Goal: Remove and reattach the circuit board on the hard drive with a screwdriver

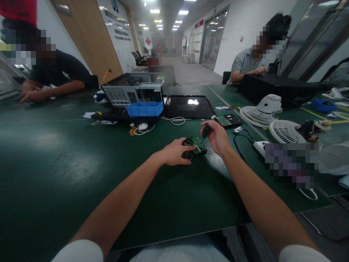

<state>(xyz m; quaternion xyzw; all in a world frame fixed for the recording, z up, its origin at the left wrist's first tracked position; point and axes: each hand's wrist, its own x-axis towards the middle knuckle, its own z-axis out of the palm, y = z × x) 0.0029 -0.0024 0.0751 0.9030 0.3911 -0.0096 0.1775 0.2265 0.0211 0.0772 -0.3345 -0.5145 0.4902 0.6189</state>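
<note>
Circuit-board unit (200, 146) lay well in from the table's (152, 196) near edge, between the hands, long axis uncertain under the fingers. Left hand (174, 153) nearer: fingers spread across it, index on the board, unclenched. Right hand (218, 138) just beyond its right side, fingers closed round a screwdriver (206, 131), shaft slanting down to the board's edge.
</note>
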